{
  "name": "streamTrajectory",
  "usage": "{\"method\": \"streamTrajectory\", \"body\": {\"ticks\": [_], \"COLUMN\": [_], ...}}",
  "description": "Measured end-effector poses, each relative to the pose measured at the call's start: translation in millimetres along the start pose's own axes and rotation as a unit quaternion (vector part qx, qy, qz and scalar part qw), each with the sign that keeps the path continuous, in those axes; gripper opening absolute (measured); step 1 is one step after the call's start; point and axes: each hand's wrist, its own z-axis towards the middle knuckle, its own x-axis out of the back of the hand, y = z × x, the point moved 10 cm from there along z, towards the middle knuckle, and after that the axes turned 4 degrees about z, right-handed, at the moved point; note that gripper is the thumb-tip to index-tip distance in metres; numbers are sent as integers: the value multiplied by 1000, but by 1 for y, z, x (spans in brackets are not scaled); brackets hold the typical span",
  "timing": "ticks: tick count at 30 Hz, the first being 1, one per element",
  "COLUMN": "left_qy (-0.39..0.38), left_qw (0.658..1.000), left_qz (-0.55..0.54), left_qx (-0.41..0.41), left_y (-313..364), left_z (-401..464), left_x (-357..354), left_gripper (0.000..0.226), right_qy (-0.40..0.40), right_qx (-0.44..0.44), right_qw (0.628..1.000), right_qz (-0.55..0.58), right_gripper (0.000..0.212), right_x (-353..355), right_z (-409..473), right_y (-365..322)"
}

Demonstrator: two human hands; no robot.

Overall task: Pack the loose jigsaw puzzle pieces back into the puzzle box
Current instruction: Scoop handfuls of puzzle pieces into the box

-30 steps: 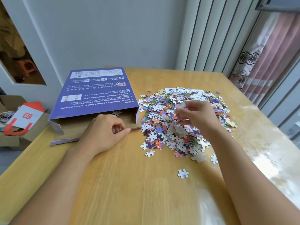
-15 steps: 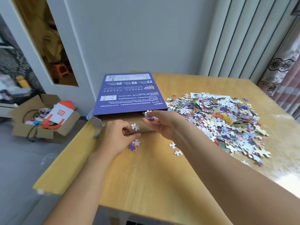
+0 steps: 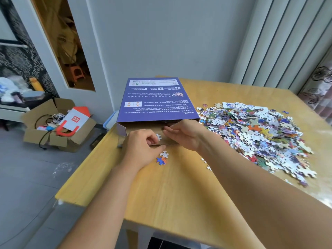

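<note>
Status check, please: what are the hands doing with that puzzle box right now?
Left hand holds box flap. Right hand at puzzle box mouth, grip unclear. Big pile unpacked. Nothing blocking.

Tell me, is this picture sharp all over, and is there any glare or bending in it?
Head view: the box print and the pile are fairly sharp; the near forearms and table edge smear with motion blur; daylight glare washes the table's far right; the wide lens tilts the door frame and wall panels; the right hand shades the box mouth.

I see a wooden counter (image 3: 179,191) carrying the purple puzzle box (image 3: 156,99), a big heap of pieces (image 3: 260,137) and a few strays (image 3: 162,157).
</note>
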Motion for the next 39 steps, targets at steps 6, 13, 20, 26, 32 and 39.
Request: {"method": "streamTrajectory", "body": {"ticks": [6,13,20,26,32,39], "left_qy": [45,52,33,45,63,47], "left_qw": [998,997,999,997,997,998], "left_qz": [3,11,2,-56,-31,-19], "left_qx": [31,54,7,-5,36,33], "left_y": [2,0,3,-3,-12,-2], "left_z": [-1,-4,-2,0,4,1], "left_x": [16,18,9,15,16,15], "left_gripper": [62,67,51,21,34,23], "right_qy": [60,110,109,-111,-92,-99], "right_qx": [208,218,315,275,265,230], "right_qw": [900,692,665,662,631,662], "right_qz": [-378,-679,-668,-688,-723,-707], "right_gripper": [22,37,36,23,51,21], "right_x": [21,-16,-14,-27,-24,-24], "right_z": [-21,-14,-17,-62,-67,-58], "right_y": [-34,-25,-33,-10,18,9]}}
